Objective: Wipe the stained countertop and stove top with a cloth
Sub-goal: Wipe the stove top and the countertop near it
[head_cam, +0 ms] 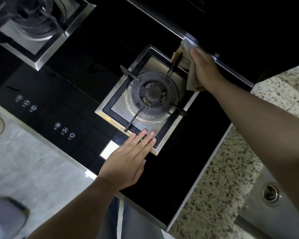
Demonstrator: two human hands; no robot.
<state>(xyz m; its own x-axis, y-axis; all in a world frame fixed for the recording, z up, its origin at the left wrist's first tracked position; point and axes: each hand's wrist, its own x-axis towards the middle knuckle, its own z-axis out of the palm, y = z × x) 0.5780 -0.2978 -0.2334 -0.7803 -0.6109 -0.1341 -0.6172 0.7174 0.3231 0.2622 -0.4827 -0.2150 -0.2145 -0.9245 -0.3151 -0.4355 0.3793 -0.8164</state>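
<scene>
Currently my right hand (204, 69) is closed around a crumpled pale cloth (188, 61), pressing it onto the far corner of the burner frame (164, 135). Cloth bunches out past my fingertips toward the steel back edge of the stove top (205, 135) and hangs below my palm; a brownish patch shows at its upper fold and again at the lower hem near my wrist. One arm of the pan support (173, 66) lies just beside my thumb side, partly over the cloth.

My left hand (128, 161) is flat and relaxed, gripping nothing, palm down on the black glass. Its fingertips (148, 135) rest on the near corner of the same frame, touching the steel rim. Just beyond those fingertips sits the burner (152, 95), dark ring with pale crusted residue around the centre cap. Beside my left thumb side is a small bright rectangular reflection on the glass; further that way, two rows of touch controls (65, 130).

Well beyond my left hand, a second burner (34, 19) is blurred. Under my right forearm runs the speckled granite countertop (231, 178), with a steel sink (273, 200) and its drain near my elbow.
</scene>
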